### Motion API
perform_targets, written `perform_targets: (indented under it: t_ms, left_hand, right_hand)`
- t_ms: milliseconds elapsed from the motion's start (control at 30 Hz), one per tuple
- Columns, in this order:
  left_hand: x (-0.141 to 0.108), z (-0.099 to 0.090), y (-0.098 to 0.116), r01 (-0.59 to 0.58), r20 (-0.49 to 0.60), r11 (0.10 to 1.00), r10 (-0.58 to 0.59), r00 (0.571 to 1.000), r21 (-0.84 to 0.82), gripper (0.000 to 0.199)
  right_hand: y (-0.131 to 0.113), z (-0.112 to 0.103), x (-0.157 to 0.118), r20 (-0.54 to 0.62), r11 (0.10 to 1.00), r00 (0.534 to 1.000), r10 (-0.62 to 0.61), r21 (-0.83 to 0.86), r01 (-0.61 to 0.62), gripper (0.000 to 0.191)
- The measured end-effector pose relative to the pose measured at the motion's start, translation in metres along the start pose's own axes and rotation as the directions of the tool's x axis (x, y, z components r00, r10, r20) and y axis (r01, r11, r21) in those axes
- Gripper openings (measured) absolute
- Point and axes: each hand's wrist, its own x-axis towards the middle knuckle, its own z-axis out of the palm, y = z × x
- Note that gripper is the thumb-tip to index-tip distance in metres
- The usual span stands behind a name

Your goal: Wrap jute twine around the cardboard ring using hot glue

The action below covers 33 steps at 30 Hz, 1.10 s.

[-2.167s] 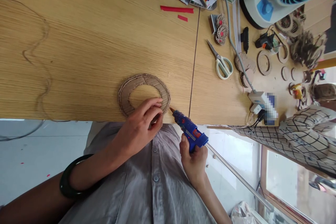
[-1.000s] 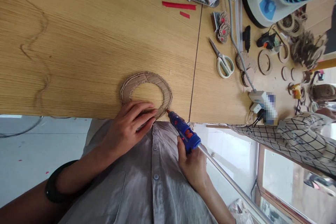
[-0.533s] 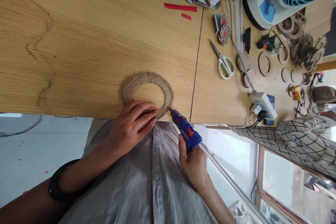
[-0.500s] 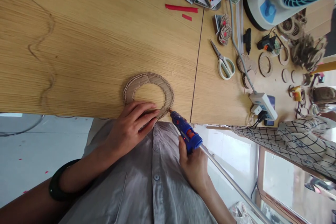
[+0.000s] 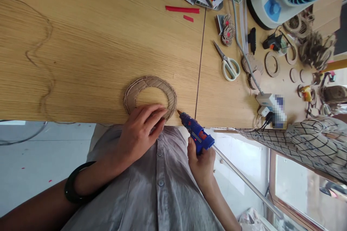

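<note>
The flat brown cardboard ring (image 5: 131,96) is held by the left hand (image 5: 143,126), its rim just beside the blue plastic glue gun (image 5: 195,131) that the right hand (image 5: 202,160) grips.

Glue gun (image 5: 197,132) seemingly just beside cardboard ring (image 5: 131,96)

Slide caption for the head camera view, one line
Left hand on a cardboard ring, right hand holding a blue glue gun, nozzle beside the ring.
</note>
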Motion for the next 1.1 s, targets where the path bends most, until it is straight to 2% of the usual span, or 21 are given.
perform_targets:
  t_ms: [133, 233, 500, 700, 1100]
  left_hand:
    - [0.0003, 0.0021, 0.0036, 0.012, -0.02, 1.0, -0.012, 1.0, -0.012, 0.025]
    - [-0.0013, 0.0032, 0.0041, 0.001, -0.002, 0.999, -0.001, 1.0, 0.033, 0.025]
    - [-0.0041, 0.0011, 0.0052, -0.002, 0.039, 0.997, -0.001, 0.999, 0.074, 0.008]
    - [0.0017, -0.0018, 0.0092, -0.042, 0.028, 0.993, 0.039, 0.999, 0.108, 0.009]
    - [-0.0014, -0.0008, 0.006, -0.013, 0.021, 0.999, 0.013, 1.0, 0.038, 0.005]
  right_hand:
    - [0.0013, 0.0009, -0.0009, 0.008, 1.0, 1.0, 0.023, 0.019, -0.023, 0.036]
    - [0.0028, 0.0004, -0.0016, 0.022, 0.999, 0.999, 0.027, 0.037, -0.028, 0.036]
    - [0.0024, 0.0021, -0.0027, 0.018, 0.996, 1.0, 0.024, 0.082, -0.026, 0.028]
    - [0.003, 0.0035, -0.0049, 0.037, 0.997, 0.999, 0.026, 0.076, -0.029, 0.031]
    - [0.002, 0.0075, -0.0065, 0.071, 0.997, 0.997, 0.031, 0.062, -0.036, 0.033]
